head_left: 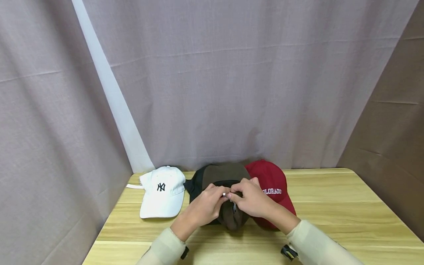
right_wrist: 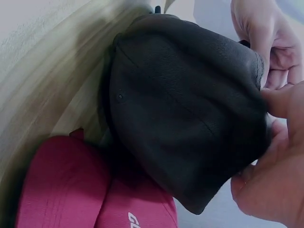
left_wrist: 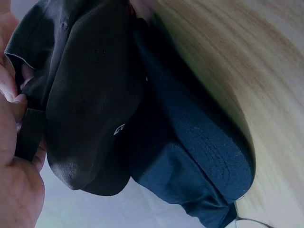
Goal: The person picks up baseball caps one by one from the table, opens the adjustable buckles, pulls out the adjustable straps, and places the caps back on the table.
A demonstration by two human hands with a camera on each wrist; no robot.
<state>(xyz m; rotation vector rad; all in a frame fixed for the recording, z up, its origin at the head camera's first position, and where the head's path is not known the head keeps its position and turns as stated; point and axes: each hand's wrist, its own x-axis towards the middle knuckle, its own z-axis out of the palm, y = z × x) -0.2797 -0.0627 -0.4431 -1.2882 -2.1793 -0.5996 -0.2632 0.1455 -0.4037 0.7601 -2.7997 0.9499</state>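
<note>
Both hands are at the back of a dark brown baseball cap (head_left: 232, 219), held up over the middle of the table. My left hand (head_left: 206, 204) pinches the cap's dark strap (left_wrist: 31, 135), seen at the left of the left wrist view. Fingertips of my right hand (head_left: 252, 197) pinch the strap end of the same cap, meeting the left fingers. A small shiny bit (head_left: 224, 194) shows between the hands; its kind is unclear. In the right wrist view, the crown (right_wrist: 185, 104) hides part of the fingers. Behind and left lies a navy cap (left_wrist: 199, 142), partly covered.
On the wooden table (head_left: 331, 206), a white cap (head_left: 163, 200) with a dark NY logo lies at the left, its strap trailing. A red cap (head_left: 268, 176) with white lettering lies at right, partly behind the right hand. A grey curtain (head_left: 232, 92) hangs along the back edge.
</note>
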